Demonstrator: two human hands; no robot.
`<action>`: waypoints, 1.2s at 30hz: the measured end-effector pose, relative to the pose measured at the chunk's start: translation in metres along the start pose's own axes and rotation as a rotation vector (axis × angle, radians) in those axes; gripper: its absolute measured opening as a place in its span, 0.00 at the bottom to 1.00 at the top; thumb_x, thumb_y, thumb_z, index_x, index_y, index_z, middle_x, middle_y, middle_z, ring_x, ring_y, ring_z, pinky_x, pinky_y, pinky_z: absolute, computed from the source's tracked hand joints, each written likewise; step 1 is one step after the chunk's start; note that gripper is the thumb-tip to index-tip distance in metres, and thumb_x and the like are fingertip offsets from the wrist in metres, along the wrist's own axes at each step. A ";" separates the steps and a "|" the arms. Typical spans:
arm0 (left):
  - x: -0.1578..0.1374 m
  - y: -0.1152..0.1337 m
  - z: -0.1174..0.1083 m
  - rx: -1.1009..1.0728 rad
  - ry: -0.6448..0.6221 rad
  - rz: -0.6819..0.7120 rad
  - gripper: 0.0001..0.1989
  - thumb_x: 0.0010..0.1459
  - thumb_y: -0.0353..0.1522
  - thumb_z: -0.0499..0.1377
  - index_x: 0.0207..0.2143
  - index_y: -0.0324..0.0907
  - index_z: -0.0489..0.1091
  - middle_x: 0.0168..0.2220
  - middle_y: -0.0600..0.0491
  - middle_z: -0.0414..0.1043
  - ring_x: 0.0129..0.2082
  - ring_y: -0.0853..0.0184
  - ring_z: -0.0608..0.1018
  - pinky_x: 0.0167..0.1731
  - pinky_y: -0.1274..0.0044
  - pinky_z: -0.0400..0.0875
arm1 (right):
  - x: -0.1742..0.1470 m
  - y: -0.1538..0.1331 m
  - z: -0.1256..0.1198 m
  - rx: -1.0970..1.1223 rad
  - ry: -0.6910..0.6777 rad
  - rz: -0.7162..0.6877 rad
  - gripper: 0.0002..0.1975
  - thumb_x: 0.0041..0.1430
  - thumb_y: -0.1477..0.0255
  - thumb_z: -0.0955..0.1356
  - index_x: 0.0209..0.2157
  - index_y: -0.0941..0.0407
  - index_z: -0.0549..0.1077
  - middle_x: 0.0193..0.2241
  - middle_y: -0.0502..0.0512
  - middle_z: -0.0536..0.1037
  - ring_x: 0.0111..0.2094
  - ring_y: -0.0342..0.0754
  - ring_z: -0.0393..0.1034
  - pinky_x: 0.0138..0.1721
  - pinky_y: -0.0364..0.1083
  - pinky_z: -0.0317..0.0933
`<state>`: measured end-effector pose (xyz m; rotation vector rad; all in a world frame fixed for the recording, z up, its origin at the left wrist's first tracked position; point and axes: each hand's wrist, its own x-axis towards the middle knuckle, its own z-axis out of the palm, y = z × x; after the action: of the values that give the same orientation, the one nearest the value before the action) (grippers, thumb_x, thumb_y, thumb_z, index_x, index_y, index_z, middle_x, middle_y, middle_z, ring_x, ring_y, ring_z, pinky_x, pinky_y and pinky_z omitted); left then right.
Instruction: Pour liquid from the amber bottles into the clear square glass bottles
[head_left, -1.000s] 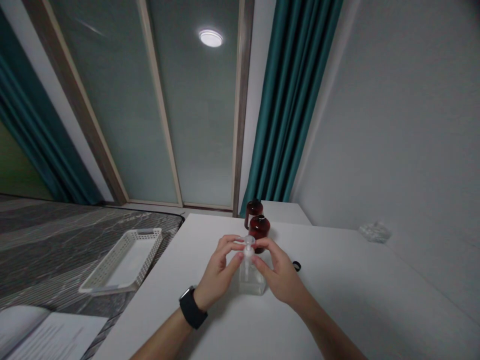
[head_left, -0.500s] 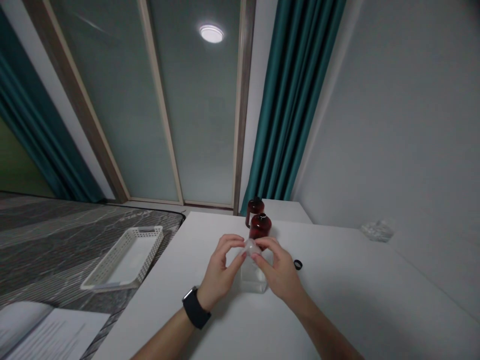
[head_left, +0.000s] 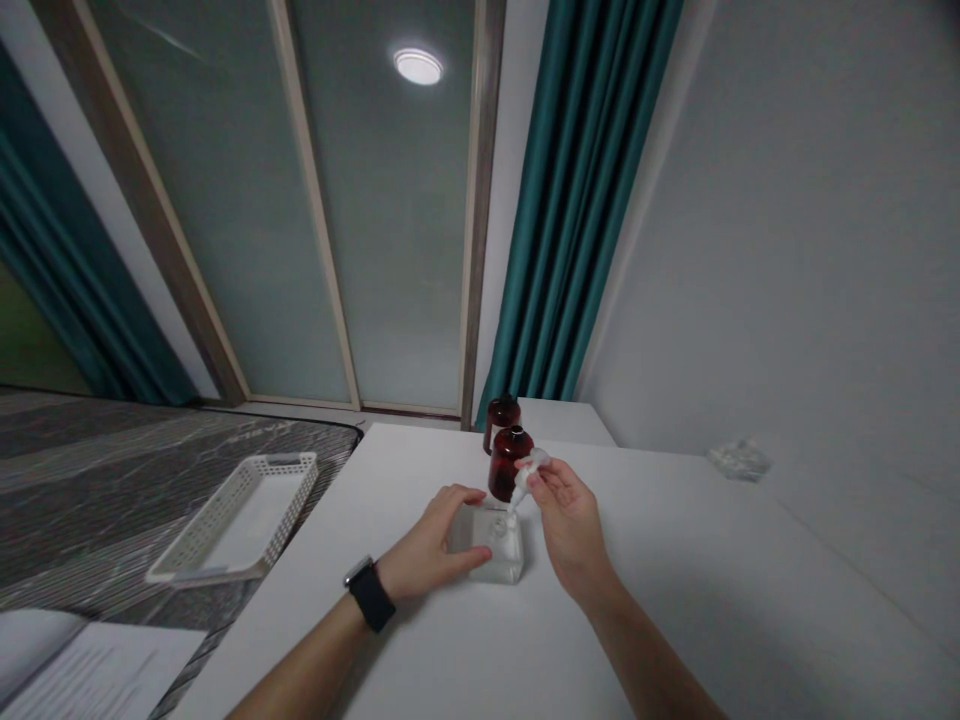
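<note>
A clear, square bottle (head_left: 504, 560) stands on the white table with its neck uncovered. My left hand (head_left: 431, 545) curves around its left side, thumb at the front and fingertips toward the back. In my right hand (head_left: 574, 520), thumb and fingers pinch a white pump head (head_left: 523, 484) with a clear cover. It is tilted, its lower end just above and right of the bottle's neck. Close behind stands a dark amber bottle (head_left: 504, 478) with an open neck. Another amber bottle (head_left: 496, 420) is farther back.
A white perforated basket (head_left: 176, 545) and an open book (head_left: 112, 660) lie on the dark patterned surface to the left. Crumpled clear plastic (head_left: 739, 460) rests by the wall on the right. A lower white surface (head_left: 562, 420) adjoins the table's far edge.
My right hand has lifted the pump head off the clear bottle, up and to the right. My left hand has moved down around the bottle. The small black ring is now hidden.
</note>
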<state>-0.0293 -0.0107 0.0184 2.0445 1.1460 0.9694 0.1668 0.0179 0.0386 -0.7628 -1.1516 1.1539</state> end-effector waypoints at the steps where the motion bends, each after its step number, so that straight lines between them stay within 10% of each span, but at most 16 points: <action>1: -0.001 -0.003 -0.001 0.007 -0.028 0.000 0.29 0.51 0.30 0.66 0.55 0.43 0.62 0.52 0.47 0.66 0.54 0.56 0.69 0.57 0.62 0.63 | -0.001 0.001 0.001 -0.013 -0.008 0.001 0.14 0.55 0.62 0.74 0.40 0.55 0.76 0.38 0.56 0.82 0.39 0.49 0.75 0.42 0.47 0.66; 36: 0.001 -0.021 -0.002 0.042 -0.102 -0.007 0.28 0.49 0.35 0.70 0.52 0.43 0.66 0.49 0.47 0.71 0.47 0.57 0.73 0.51 0.65 0.67 | -0.013 0.036 -0.028 -0.327 -0.411 0.083 0.22 0.57 0.71 0.70 0.54 0.52 0.68 0.49 0.58 0.76 0.51 0.52 0.70 0.52 0.51 0.63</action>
<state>-0.0396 -0.0004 0.0033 2.0968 1.1276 0.8337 0.1828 0.0177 -0.0059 -0.8492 -1.6942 1.2425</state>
